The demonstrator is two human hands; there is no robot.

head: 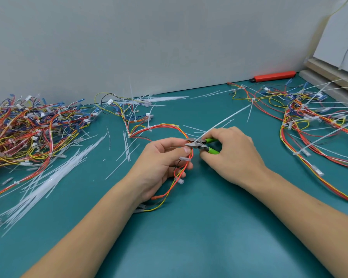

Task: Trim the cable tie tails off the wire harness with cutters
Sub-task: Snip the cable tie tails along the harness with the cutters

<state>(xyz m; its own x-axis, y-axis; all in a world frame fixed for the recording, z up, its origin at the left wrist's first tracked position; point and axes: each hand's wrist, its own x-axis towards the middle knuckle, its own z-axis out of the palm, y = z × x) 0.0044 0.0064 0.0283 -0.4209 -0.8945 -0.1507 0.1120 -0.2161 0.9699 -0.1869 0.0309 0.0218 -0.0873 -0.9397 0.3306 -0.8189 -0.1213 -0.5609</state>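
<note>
A smooth teal table [189, 237] meets a plain grey wall [149, 37]. The left hand [159, 163] curls round a thin red and yellow wire harness [181, 169]. The right hand [229, 155] grips green-handled cutters [201, 145]. Their metal tips look slightly apart at a long white cable tie tail [225, 120].

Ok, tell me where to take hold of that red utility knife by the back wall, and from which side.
Grip the red utility knife across the middle of its long body, coming down from above and from the front. It lies flat on the green mat close along the wall, so the near long edge is open, and the dark tip points left, best kept clear of the fingers.
</note>
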